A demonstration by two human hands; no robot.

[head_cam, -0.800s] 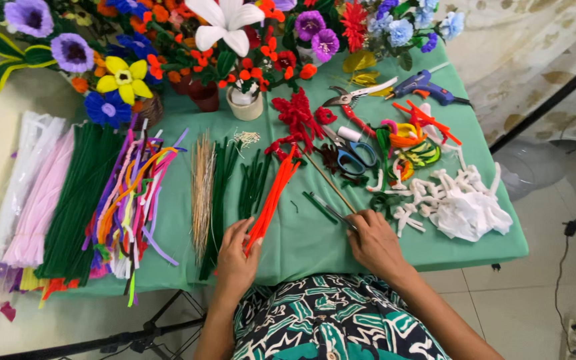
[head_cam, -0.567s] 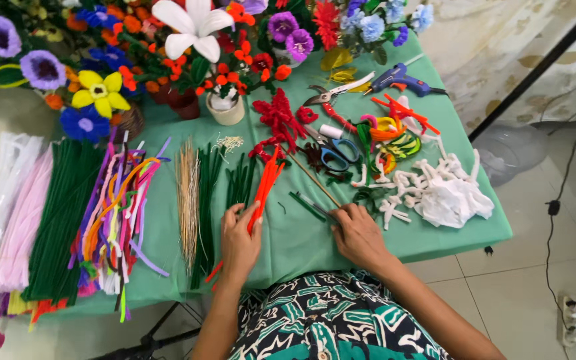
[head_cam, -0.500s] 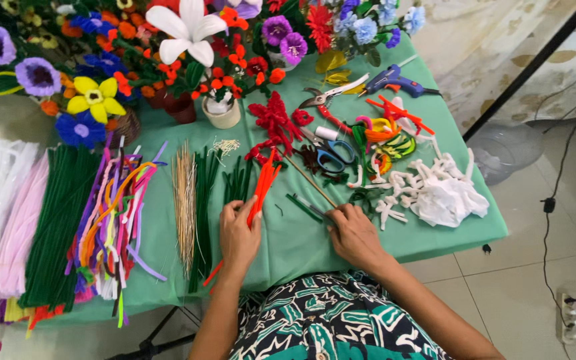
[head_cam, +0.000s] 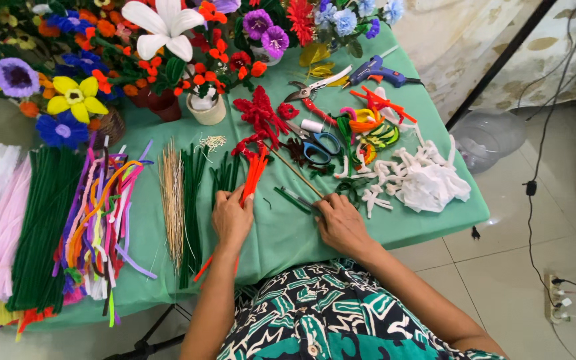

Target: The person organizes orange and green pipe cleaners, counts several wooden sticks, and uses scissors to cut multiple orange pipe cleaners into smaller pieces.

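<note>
My left hand (head_cam: 231, 217) grips a bundle of red-orange pipe cleaners (head_cam: 255, 172) that lies slanted across the green tablecloth (head_cam: 281, 233); its lower ends stick out below my wrist. My right hand (head_cam: 341, 223) rests palm down just to the right, fingertips pinched on the near end of a thin wooden stick (head_cam: 295, 172) that runs up toward a red pipe-cleaner flower (head_cam: 258, 113). Short dark green stem pieces (head_cam: 291, 198) lie between my hands.
Blue-handled scissors (head_cam: 318, 143), cutters (head_cam: 315, 87), a blue glue gun (head_cam: 378, 70) and white pipe-cleaner scraps (head_cam: 425, 180) lie on the right. Straw sticks (head_cam: 171, 193), green (head_cam: 41, 227), mixed-colour (head_cam: 101, 213) and pink (head_cam: 1, 233) bundles lie left. Potted craft flowers (head_cam: 165, 30) line the back.
My right hand has drawn closer to my left hand and onto the stick's end. My left hand keeps its hold on the red-orange bundle. The view has shifted slightly.
</note>
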